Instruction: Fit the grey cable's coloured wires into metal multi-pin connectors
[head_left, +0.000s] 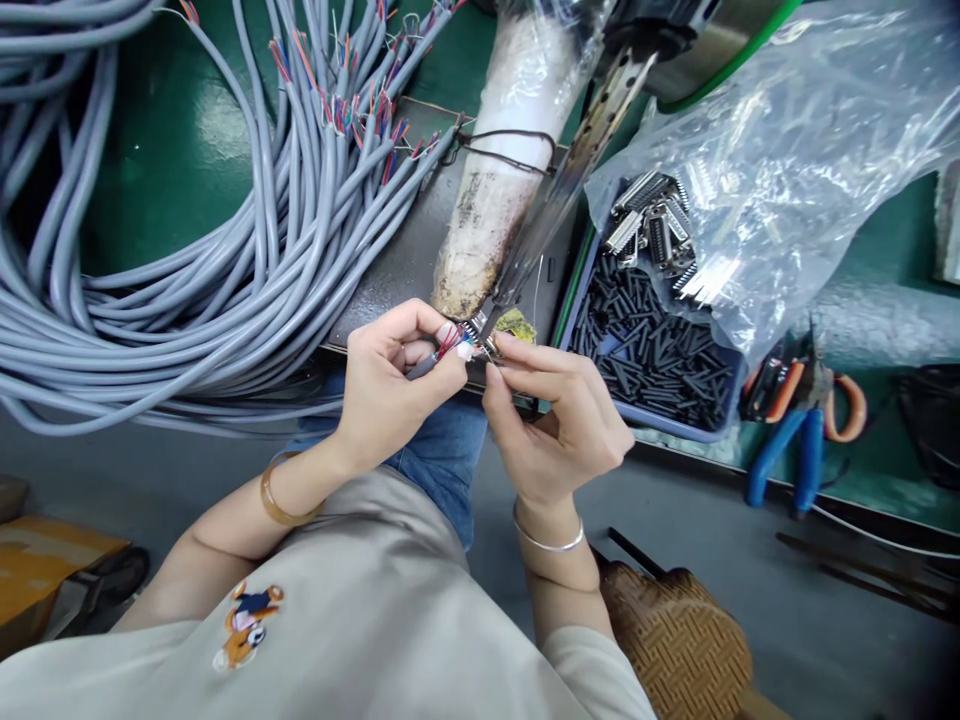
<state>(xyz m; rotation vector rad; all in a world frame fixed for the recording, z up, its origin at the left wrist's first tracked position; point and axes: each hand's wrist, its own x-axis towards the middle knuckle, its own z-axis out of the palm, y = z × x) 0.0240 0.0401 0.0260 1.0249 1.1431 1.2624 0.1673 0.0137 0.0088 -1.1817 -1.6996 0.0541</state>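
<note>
My left hand [401,380] is closed on the end of a grey cable [424,366], whose thin coloured wires fan out from the stripped jacket. Those wires meet a small metal connector [474,326] under the tip of a soldering iron [525,255], which comes down from above. My right hand [555,410] is pinched beside the connector, its thumb and fingertips close to the iron's tip; what lies between them is too small to make out. A yellow sponge [516,324] sits just behind the fingertips.
Many grey cables [247,300] with stripped ends lie at the left. A white plastic-wrapped tube [502,150] stands behind the connector. To the right are a blue bin [724,425] of black sleeves [652,330], bagged connectors [660,225] and blue-handled pliers [795,440].
</note>
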